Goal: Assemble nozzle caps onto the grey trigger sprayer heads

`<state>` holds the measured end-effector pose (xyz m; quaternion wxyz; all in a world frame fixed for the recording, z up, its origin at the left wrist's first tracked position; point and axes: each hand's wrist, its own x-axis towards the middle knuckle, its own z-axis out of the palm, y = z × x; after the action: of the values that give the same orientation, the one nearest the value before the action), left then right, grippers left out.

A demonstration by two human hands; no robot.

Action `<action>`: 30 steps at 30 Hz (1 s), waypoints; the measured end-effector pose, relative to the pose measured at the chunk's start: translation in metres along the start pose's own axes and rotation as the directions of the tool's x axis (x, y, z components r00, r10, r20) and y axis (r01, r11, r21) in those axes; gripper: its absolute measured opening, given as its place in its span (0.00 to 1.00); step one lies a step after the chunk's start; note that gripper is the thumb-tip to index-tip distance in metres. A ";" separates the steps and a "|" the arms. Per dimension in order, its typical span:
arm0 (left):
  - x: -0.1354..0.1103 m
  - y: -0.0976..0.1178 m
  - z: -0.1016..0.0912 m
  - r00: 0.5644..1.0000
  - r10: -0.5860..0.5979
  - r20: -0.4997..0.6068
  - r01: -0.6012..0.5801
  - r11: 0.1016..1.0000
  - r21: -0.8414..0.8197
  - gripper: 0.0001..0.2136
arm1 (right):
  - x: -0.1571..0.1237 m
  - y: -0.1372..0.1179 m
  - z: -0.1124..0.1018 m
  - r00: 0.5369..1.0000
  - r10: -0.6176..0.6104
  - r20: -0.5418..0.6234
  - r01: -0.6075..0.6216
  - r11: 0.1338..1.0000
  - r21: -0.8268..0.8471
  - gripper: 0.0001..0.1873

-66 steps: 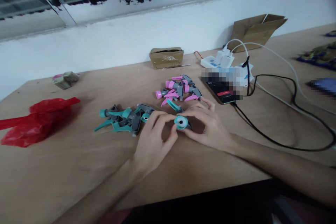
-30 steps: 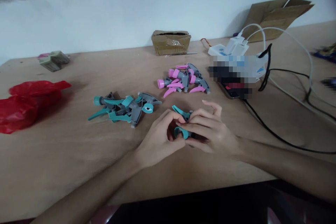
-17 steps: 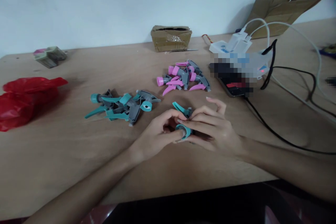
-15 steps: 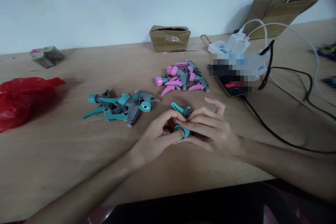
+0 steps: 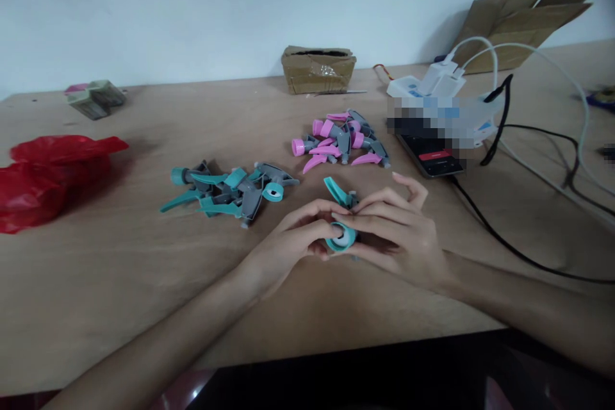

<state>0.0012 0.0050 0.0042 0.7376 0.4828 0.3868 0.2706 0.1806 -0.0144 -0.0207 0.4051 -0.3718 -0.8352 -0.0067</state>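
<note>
Between my hands is a teal and grey trigger sprayer head (image 5: 340, 238), its round teal collar turned toward me with a white disc inside. My right hand (image 5: 401, 227) grips its body, fingers wrapped over it and the little finger raised. My left hand (image 5: 307, 227) is closed at the collar, a fingertip pressing at its opening. The teal trigger points up and away past my fingers; much of the grey body is hidden. To the left lies a pile of teal and grey sprayer heads (image 5: 235, 192). Beyond my hands sits a pile of pink and grey sprayer heads (image 5: 341, 141).
A red plastic bag (image 5: 52, 173) lies at the left, with a small greenish block-like object (image 5: 96, 99) behind it. A cardboard box (image 5: 318, 72) stands by the wall. At the right are a phone (image 5: 432, 157), a white power strip with chargers (image 5: 408, 86), cables and a larger carton (image 5: 519, 25).
The collar has tilted toward me, so its white inside shows. My left finger has drawn back from deep in the opening to its edge. The view has shifted slightly.
</note>
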 end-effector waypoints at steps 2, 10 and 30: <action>-0.001 -0.001 0.000 1.000 -0.010 -0.007 0.010 1.000 -0.007 0.08 | 0.001 -0.001 -0.001 0.999 0.033 -0.005 -0.033 0.999 0.020 0.06; -0.002 -0.003 0.005 0.998 -0.021 -0.060 0.021 1.000 -0.004 0.07 | 0.000 -0.004 0.000 0.995 0.074 -0.069 -0.072 0.997 0.026 0.02; -0.007 -0.008 0.009 0.994 0.026 -0.108 -0.028 0.999 -0.024 0.07 | -0.005 -0.007 0.010 0.996 -0.061 -0.065 0.054 0.993 -0.106 0.08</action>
<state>0.0048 -0.0080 0.0007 0.7182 0.4632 0.4158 0.3111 0.1719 -0.0197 -0.0289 0.4131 -0.3678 -0.8298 -0.0747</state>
